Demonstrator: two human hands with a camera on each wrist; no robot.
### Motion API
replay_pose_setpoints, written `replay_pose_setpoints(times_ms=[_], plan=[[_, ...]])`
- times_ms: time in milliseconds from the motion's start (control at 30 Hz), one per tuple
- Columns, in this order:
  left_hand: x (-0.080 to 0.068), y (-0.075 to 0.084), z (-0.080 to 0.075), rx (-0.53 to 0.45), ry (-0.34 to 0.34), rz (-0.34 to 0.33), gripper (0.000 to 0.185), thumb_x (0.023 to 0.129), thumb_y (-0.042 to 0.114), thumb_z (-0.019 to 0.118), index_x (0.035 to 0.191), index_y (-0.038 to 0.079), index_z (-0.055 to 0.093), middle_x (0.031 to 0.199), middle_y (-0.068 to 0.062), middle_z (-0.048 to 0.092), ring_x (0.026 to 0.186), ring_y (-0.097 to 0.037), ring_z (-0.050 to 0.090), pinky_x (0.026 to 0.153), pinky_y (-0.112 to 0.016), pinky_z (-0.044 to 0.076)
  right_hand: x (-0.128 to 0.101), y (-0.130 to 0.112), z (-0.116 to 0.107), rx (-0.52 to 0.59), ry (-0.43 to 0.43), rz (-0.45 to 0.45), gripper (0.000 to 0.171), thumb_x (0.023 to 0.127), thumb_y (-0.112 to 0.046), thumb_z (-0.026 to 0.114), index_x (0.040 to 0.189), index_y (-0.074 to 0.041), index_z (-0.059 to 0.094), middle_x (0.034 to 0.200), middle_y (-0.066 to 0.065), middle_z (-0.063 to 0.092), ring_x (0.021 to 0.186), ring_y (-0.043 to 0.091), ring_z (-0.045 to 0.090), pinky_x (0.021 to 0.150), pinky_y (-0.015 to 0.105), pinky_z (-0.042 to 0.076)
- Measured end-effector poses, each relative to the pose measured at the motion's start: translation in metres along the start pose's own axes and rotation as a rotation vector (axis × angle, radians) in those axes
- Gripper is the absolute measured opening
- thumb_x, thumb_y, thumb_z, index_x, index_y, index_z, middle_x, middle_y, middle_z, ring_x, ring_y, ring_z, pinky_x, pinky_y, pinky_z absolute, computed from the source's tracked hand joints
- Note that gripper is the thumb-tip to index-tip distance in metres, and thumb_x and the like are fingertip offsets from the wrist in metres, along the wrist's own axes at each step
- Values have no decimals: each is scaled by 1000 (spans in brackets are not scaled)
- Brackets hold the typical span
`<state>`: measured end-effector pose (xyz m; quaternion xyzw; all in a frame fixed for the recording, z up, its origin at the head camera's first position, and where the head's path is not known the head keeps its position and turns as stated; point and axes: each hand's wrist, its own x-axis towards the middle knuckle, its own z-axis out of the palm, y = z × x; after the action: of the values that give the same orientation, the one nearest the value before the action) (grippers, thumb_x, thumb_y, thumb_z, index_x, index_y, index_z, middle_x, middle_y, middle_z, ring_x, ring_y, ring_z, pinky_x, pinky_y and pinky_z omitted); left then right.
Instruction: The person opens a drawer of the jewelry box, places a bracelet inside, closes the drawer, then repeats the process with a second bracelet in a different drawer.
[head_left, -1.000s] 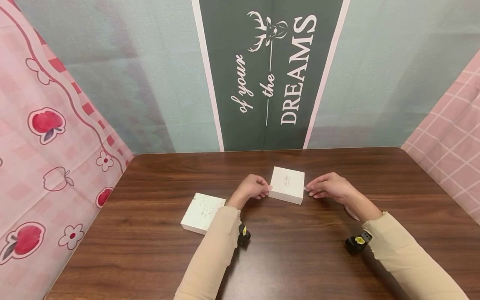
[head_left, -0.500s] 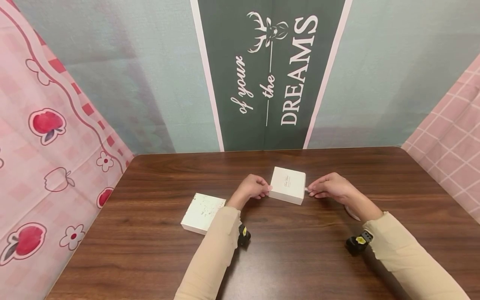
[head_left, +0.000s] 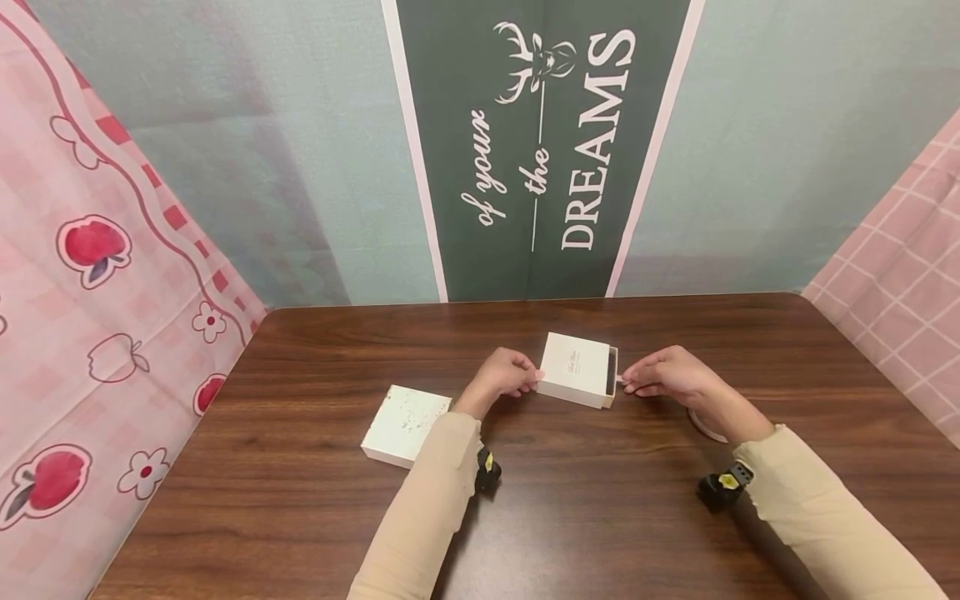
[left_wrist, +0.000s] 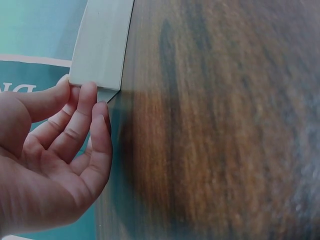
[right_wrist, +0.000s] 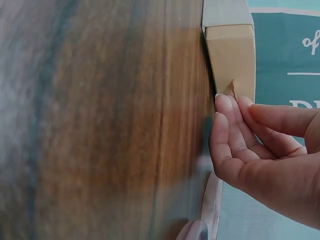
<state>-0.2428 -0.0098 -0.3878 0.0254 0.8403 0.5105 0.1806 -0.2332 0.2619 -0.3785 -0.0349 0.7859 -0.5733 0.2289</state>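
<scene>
A small white drawer box (head_left: 576,367) lies flat near the middle of the wooden table (head_left: 600,517), a little toward the far edge. Its inner tray (head_left: 612,372) stands partly out of the sleeve on the right side, showing a dark gap there and, in the right wrist view, a tan end wall (right_wrist: 231,55). The right hand (head_left: 666,373) pinches a small pull tab (right_wrist: 232,88) on that end wall between thumb and fingertips (right_wrist: 223,102), the fingers curled close together. The left hand (head_left: 504,375) holds the opposite end of the sleeve: its thumb lies on top and its curled fingertips (left_wrist: 89,92) press against the side (the left wrist view shows them packed together at the corner).

A 2nd white box (head_left: 406,426), speckled on its lid, lies on the table to the left, just beside the left forearm and apart from the 1st. Behind the table hangs a green banner (head_left: 540,150) with white lettering.
</scene>
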Motion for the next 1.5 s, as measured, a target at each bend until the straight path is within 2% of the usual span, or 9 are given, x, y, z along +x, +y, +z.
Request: replay_pose_setpoints(times_ms=[333,567,800,1500], plan=[[-2,-2,-1,9,-3,0,14,83,12,68,76,0,65,68,-9,65,61,-14,54,56,-25,49,-7,6,-1,-5,12,-33,23,88,6,50,100,25,53,88,15,64,76,17,64,71,32,52],[-4,-2,0,2,-4,2,13,83,11,68,76,-1,65,68,-8,64,60,-14,54,57,-25,50,-12,8,-4,11,1,-44,24,90,7,45,103,27,50,90,16,64,78,17,64,73,33,52],[-5,-3,1,-52,-10,14,12,83,5,66,77,-5,64,64,-9,61,55,-12,53,55,-24,50,-14,10,-8,15,6,-40,24,91,7,41,102,26,51,91,19,64,78,17,64,74,33,51],[-5,-3,2,-41,-4,10,12,82,7,68,76,-4,65,64,-8,62,56,-13,53,54,-23,49,-24,14,-18,14,20,-1,24,91,8,38,100,27,51,87,13,65,75,14,64,72,31,52]])
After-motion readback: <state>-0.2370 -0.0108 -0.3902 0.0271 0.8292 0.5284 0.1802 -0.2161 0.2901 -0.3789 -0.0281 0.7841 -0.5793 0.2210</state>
